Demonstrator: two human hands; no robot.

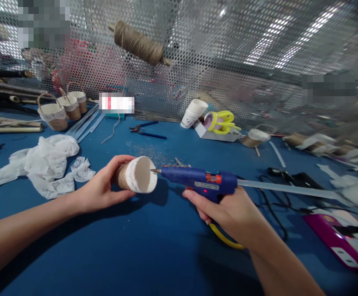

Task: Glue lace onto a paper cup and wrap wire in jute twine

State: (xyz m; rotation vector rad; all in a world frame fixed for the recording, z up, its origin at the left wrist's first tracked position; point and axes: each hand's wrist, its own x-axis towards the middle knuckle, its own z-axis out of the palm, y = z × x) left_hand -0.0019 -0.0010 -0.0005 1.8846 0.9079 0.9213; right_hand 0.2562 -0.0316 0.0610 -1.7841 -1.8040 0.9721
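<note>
Head view, the only one. Cup (137, 176) lies on its side in the air above the blue tabletop (154, 255), mouth turned toward the right; twine around its body, a lace band (131, 177) below the rim.

Left hand (100, 185): grip closed around the cup's body, thumb below, fingers over the top. Right hand (225, 209): grip wrapped around the glue gun (197, 181), small red light lit on its side. Nozzle (155, 170) crosses the right edge of the rim; whether it touches the wall, I cannot tell. Glue stick (286, 188) juts from the rear.

Judgement on the step, which looks like gluing at the rim: brace the cup, squeeze lightly, lay one small dab just inside the wall. Fingers well back from the hot tip (thin walls would pass heat quickly). Lift off with a slight twist to break any strand. Mind the cord (268, 209) snagging.

Nearby, left: loose lace (51, 160), and handled baskets (54, 118), perhaps useful as patterns for placement.
</note>
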